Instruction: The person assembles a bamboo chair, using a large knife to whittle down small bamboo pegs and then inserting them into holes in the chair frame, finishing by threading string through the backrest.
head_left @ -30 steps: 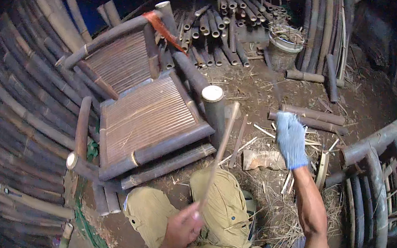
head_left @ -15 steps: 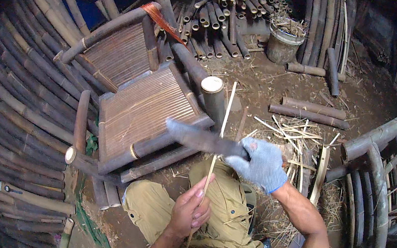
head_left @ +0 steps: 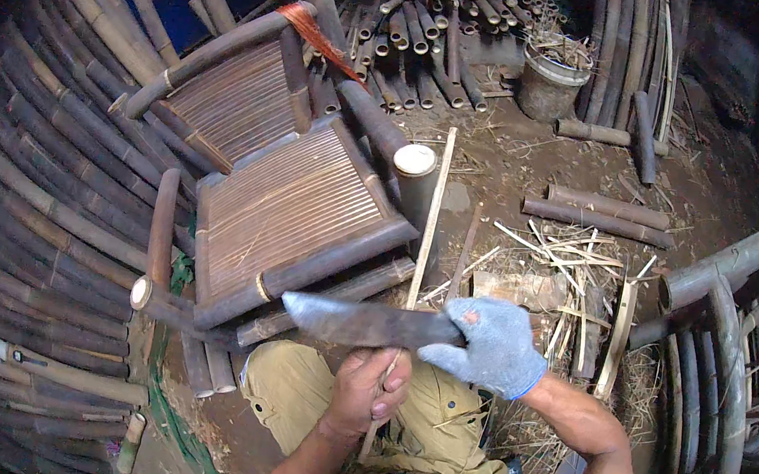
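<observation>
The left hand [head_left: 366,391] is gripping a thin bamboo strip [head_left: 429,215]; the gloved right hand [head_left: 492,346] is clutching a big knife [head_left: 359,322] laid across it. Shaving seems underway, needing a steady stroke.

Lit by strong daylight around the bamboo chair [head_left: 293,202], brightest on its slatted seat and on the pale cut end of the bamboo post [head_left: 415,159] just right of the chair. Falls off fast away from the chair: near black beyond the stacked poles [head_left: 40,192] to its left and along the whole round rim. Short, soft shadows under the chair's frame. Mild glare on the chair slats, none elsewhere. Sharp around the chair; slightly soft on the knife blade [head_left: 359,323] below it. Bends straight poles into curves far from the chair, strongest at the edges.
</observation>
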The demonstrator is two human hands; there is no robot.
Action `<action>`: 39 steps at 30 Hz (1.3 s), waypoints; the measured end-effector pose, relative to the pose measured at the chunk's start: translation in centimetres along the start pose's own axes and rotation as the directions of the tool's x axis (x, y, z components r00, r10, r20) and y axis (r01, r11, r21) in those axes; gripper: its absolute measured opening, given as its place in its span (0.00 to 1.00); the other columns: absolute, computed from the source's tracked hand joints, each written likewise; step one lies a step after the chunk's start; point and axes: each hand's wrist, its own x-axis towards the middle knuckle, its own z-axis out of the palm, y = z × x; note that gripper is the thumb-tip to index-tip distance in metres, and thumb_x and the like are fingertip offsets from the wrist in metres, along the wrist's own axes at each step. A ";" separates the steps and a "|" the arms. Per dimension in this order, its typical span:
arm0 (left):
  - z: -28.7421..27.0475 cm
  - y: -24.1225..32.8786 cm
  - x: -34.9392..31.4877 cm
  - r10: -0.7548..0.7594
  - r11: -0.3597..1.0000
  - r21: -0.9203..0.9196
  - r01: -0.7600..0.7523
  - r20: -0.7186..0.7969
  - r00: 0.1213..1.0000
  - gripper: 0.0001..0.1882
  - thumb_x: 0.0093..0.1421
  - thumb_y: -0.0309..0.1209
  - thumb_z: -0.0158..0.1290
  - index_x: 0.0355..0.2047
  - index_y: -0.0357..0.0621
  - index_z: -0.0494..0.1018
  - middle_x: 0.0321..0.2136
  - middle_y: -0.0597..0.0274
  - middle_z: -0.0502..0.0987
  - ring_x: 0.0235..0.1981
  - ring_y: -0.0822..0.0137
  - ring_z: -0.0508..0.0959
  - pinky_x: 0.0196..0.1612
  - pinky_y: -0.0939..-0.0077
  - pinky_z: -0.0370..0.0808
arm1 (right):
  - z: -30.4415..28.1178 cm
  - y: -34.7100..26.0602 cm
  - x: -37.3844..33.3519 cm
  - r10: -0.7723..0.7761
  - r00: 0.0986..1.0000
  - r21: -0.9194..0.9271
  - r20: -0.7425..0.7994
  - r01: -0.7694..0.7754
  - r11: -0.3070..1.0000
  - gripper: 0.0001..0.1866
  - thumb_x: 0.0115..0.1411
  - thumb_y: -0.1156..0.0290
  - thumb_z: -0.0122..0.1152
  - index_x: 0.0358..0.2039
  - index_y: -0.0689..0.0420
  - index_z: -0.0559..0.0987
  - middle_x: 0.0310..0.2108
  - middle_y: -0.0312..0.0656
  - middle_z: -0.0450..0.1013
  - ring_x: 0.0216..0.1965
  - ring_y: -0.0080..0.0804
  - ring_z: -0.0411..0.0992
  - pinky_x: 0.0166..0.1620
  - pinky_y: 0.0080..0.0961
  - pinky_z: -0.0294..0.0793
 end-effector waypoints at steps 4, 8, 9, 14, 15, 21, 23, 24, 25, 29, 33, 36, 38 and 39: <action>0.7 -0.2 -0.4 0.013 0.999 0.029 -0.013 -0.001 1.000 0.14 0.74 0.38 0.35 0.46 0.43 0.66 0.17 0.70 0.60 0.08 0.79 0.57 0.10 0.83 0.55 | 0.9 0.6 0.2 0.026 1.000 -0.016 -0.018 -0.026 1.000 0.27 0.52 0.41 0.65 0.23 0.54 0.74 0.20 0.46 0.72 0.25 0.49 0.74 0.29 0.42 0.72; 1.9 0.1 -1.4 0.003 0.986 0.167 0.013 -0.094 0.996 0.22 0.74 0.38 0.36 0.64 0.42 0.60 0.16 0.71 0.58 0.08 0.80 0.56 0.11 0.83 0.56 | 0.5 1.6 0.9 0.049 0.995 -0.059 -0.085 -0.054 0.997 0.26 0.52 0.41 0.65 0.24 0.54 0.75 0.20 0.45 0.73 0.25 0.48 0.75 0.28 0.42 0.72; 1.9 -0.1 -1.8 -0.019 0.981 0.188 0.038 -0.102 0.995 0.24 0.74 0.38 0.37 0.65 0.42 0.57 0.16 0.72 0.57 0.08 0.80 0.56 0.11 0.83 0.56 | 0.6 2.4 1.0 0.129 0.987 -0.043 -0.100 -0.134 0.990 0.25 0.52 0.42 0.66 0.25 0.54 0.76 0.21 0.46 0.73 0.26 0.48 0.75 0.29 0.41 0.73; 1.1 -1.0 -3.9 -0.067 0.977 0.193 0.094 -0.138 0.988 0.27 0.72 0.39 0.40 0.68 0.43 0.54 0.15 0.75 0.55 0.08 0.81 0.54 0.11 0.84 0.55 | 0.4 5.6 1.5 0.201 0.959 -0.203 -0.202 -0.242 0.949 0.28 0.53 0.39 0.64 0.29 0.54 0.77 0.23 0.47 0.75 0.27 0.48 0.76 0.30 0.41 0.74; 1.0 -1.0 -4.1 -0.086 0.974 0.195 0.113 -0.145 0.986 0.26 0.73 0.37 0.39 0.68 0.42 0.55 0.15 0.74 0.56 0.09 0.80 0.55 0.12 0.84 0.56 | 0.6 5.8 1.5 0.189 0.964 -0.219 -0.186 -0.228 0.949 0.27 0.54 0.40 0.64 0.29 0.55 0.77 0.23 0.47 0.75 0.27 0.48 0.76 0.31 0.41 0.74; -4.3 -3.7 -9.5 -0.173 0.955 0.231 0.187 -0.079 0.982 0.25 0.73 0.34 0.38 0.66 0.37 0.57 0.18 0.70 0.63 0.12 0.78 0.59 0.15 0.82 0.59 | -5.1 18.8 1.7 0.600 0.637 0.242 -0.483 -0.562 0.791 0.27 0.72 0.53 0.39 0.23 0.61 0.69 0.19 0.44 0.64 0.20 0.39 0.63 0.27 0.39 0.65; -3.7 -1.6 -8.0 -0.097 0.971 0.211 0.115 -0.097 0.991 0.23 0.72 0.34 0.39 0.64 0.35 0.60 0.19 0.70 0.65 0.13 0.76 0.62 0.17 0.80 0.61 | -4.8 13.9 2.5 0.733 0.643 0.535 -0.220 -0.549 0.642 0.30 0.71 0.47 0.40 0.20 0.59 0.68 0.15 0.37 0.58 0.17 0.27 0.58 0.23 0.34 0.60; -4.0 -2.0 -6.5 0.073 0.995 0.070 -0.067 -0.091 0.993 0.21 0.72 0.33 0.41 0.60 0.36 0.63 0.21 0.69 0.67 0.16 0.74 0.65 0.21 0.79 0.64 | -2.8 12.0 1.9 0.681 0.710 0.555 -0.181 -0.498 0.666 0.30 0.70 0.46 0.41 0.21 0.59 0.70 0.13 0.36 0.60 0.16 0.25 0.60 0.21 0.33 0.61; -3.9 -2.5 -4.3 0.231 0.968 -0.075 -0.238 -0.082 0.969 0.18 0.71 0.32 0.42 0.57 0.37 0.67 0.23 0.69 0.69 0.20 0.72 0.68 0.24 0.79 0.67 | -2.3 9.4 1.6 0.766 0.640 0.628 0.069 -0.624 0.465 0.29 0.67 0.44 0.46 0.23 0.58 0.72 0.16 0.35 0.64 0.16 0.25 0.65 0.20 0.30 0.64; -1.7 1.6 4.0 0.707 0.705 0.176 -0.688 -0.260 0.658 0.09 0.65 0.25 0.53 0.45 0.39 0.69 0.32 0.62 0.74 0.31 0.67 0.78 0.39 0.73 0.77 | -0.8 -0.8 0.7 0.555 0.713 0.734 0.429 -0.633 0.245 0.16 0.57 0.57 0.66 0.31 0.58 0.76 0.16 0.34 0.68 0.15 0.24 0.69 0.20 0.24 0.71; -0.2 0.8 4.8 0.812 0.571 0.387 -0.724 -0.132 0.569 0.05 0.63 0.21 0.55 0.39 0.37 0.71 0.37 0.61 0.76 0.39 0.73 0.77 0.45 0.78 0.76 | 1.8 -3.7 0.2 0.547 0.717 0.825 0.431 -0.559 0.082 0.13 0.63 0.60 0.61 0.34 0.58 0.76 0.16 0.33 0.67 0.14 0.22 0.65 0.18 0.23 0.67; 0.5 -2.6 3.4 0.792 0.556 0.544 -0.629 -0.115 0.600 0.07 0.59 0.22 0.59 0.38 0.39 0.73 0.35 0.58 0.80 0.40 0.68 0.78 0.47 0.71 0.76 | 2.8 -4.8 2.3 0.675 0.635 0.909 0.377 -0.392 -0.139 0.10 0.65 0.63 0.57 0.33 0.56 0.76 0.15 0.31 0.65 0.13 0.20 0.63 0.16 0.21 0.63; 0.4 -2.9 3.2 0.878 0.082 0.715 -0.694 0.277 0.389 0.10 0.60 0.21 0.58 0.41 0.38 0.73 0.40 0.57 0.79 0.43 0.67 0.78 0.46 0.71 0.77 | 3.4 -3.7 2.1 0.760 0.629 0.958 0.163 -0.285 0.029 0.10 0.66 0.63 0.57 0.31 0.56 0.75 0.14 0.30 0.65 0.13 0.20 0.63 0.16 0.20 0.63; 0.3 -3.1 2.7 0.850 0.023 0.731 -0.682 0.345 0.399 0.15 0.61 0.20 0.57 0.49 0.38 0.72 0.42 0.56 0.79 0.44 0.68 0.79 0.47 0.73 0.77 | 3.2 -2.9 1.8 0.745 0.633 0.959 0.211 -0.280 -0.034 0.11 0.66 0.63 0.56 0.30 0.56 0.74 0.14 0.30 0.64 0.12 0.20 0.63 0.16 0.20 0.64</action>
